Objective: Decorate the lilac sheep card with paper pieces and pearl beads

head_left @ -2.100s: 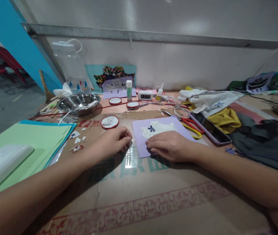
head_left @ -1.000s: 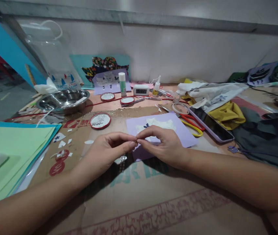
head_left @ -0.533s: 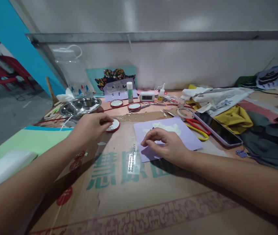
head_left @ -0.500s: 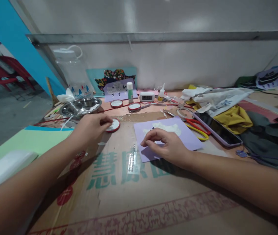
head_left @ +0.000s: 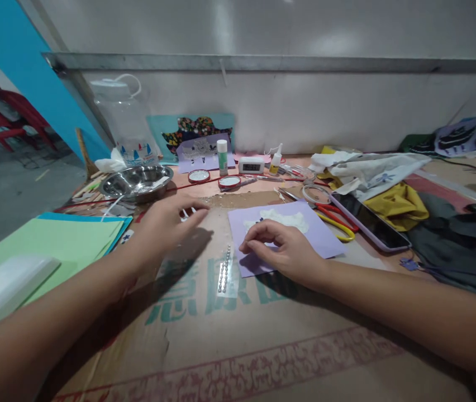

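My left hand (head_left: 170,222) hovers over the cardboard, fingers apart, with small white bits visible behind its fingers; it covers the place of a red-rimmed dish. My right hand (head_left: 280,248) rests on the lower part of the purple sheet (head_left: 319,234), thumb and forefinger curled together; whatever is between the tips is too small to make out. A white cut-out shape (head_left: 290,219) with small dark pieces lies on that sheet, partly behind my right hand. Between my hands is a clear strip with rows of shiny beads (head_left: 225,273).
Behind are a steel bowl (head_left: 137,184), clear jug (head_left: 124,123), two small dishes, glue stick (head_left: 222,157), clock (head_left: 251,165) and glue bottle (head_left: 275,159). Scissors with yellow and red handles, a phone (head_left: 370,220) and cloths lie right; green sheets (head_left: 66,234) lie left.
My left hand has moved right from the edge of the red-rimmed dish, now over it, and its fingers have spread. My right hand has stayed nearly still.
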A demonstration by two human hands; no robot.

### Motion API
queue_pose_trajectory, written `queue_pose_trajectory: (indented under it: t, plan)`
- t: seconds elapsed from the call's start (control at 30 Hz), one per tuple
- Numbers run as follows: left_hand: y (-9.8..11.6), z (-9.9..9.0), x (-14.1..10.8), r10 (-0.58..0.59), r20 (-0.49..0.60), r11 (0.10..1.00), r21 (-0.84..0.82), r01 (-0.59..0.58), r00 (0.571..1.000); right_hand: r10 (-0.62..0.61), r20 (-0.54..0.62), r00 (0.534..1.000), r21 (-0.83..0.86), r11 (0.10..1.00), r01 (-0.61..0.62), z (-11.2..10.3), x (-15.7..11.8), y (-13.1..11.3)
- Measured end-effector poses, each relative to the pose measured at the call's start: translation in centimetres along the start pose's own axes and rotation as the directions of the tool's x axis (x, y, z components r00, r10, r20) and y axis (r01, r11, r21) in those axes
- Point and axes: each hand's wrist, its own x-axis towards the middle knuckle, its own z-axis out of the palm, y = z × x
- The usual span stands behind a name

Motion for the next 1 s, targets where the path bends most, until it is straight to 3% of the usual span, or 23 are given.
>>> queue_pose_trajectory:
  t: [0.13, 0.23, 0.33, 0.63, 1.0]
  plan:
    - [4.1, 1.8, -2.1, 0.073, 0.140, 0.949, -0.316, -0.025, 0.988, -0.007, 0.031, 0.999, 0.071, 0.997, 0.005, 0.2, -0.3, -0.3]
    - [5.1, 3.2, -3.4, 0.129, 0.093, 0.905, -0.418, -0.079, 0.987, -0.030, 0.045, 0.999, 0.079, 0.997, 0.026, 0.3, -0.5, -0.3]
    - [4.8, 4.0, -3.9, 0.166, 0.053, 0.882, -0.454, -0.124, 0.985, 0.009, 0.095, 0.995, 0.136, 0.990, -0.022, 0.4, -0.6, 0.0]
    - [4.6, 3.9, -3.6, 0.166, 0.092, 0.865, -0.492, -0.100, 0.982, 0.092, 0.197, 0.976, 0.299, 0.943, -0.149, 0.4, -0.6, 0.4]
    - [5.1, 3.6, -3.4, 0.140, 0.130, 0.891, -0.450, -0.068, 0.982, 0.020, 0.175, 0.984, 0.226, 0.972, -0.060, 0.3, -0.4, 0.6]
